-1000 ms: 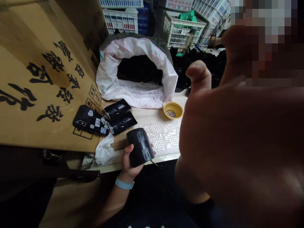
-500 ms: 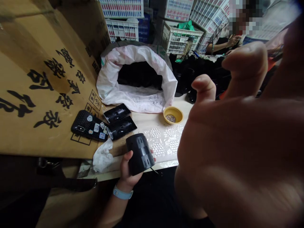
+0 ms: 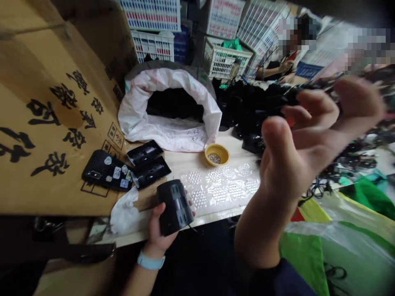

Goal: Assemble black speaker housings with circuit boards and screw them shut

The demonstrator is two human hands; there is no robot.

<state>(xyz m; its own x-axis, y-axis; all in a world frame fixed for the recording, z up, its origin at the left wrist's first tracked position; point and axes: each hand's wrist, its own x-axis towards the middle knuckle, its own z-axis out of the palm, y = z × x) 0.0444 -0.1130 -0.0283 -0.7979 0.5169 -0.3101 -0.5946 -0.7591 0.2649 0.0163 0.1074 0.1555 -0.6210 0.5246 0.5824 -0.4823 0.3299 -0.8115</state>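
My left hand grips a black plastic cylinder with slotted windows, held at the table's near edge; a thin wire hangs from its base. My right hand is raised in mid-air close to the camera, palm up, fingers loosely curled and apart, motion-blurred, nothing visible in it. A small yellow bowl of tiny metal screws sits on the table between the hands, beside clear sheets of small round studs.
A large cardboard box with black characters fills the left. A phone and two black plates lie by it. A white sack of black parts stands behind. Black parts pile at right, green bags below. Another person sits far right.
My right hand has drawn away from the camera toward the right and opened its fingers. The view shifted right, revealing green bags. The left hand still holds the cylinder.
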